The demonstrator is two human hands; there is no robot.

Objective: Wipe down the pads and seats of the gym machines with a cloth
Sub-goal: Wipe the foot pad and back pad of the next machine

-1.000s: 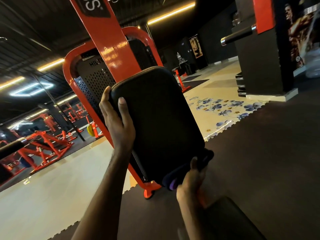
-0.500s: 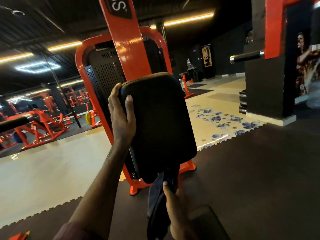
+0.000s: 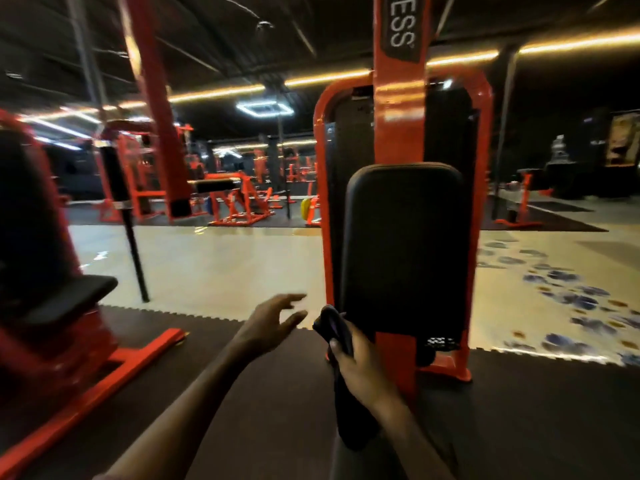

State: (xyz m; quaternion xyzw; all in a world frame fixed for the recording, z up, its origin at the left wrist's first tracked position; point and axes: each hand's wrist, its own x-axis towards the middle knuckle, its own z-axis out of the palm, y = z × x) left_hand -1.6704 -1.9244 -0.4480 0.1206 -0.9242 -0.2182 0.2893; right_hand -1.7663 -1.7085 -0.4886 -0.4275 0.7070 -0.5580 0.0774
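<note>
Gripping dark cloth in right hand by back pad lower left corner, left hand hovering open and empty, likely needing overlapping top-to-bottom passes

Matt black padded back pad on glossy orange metal frame.

There is just one view, from a camera on the person's head. It looks forward and a bit down, close to the black back pad, with the gym floor stretching far behind
</note>
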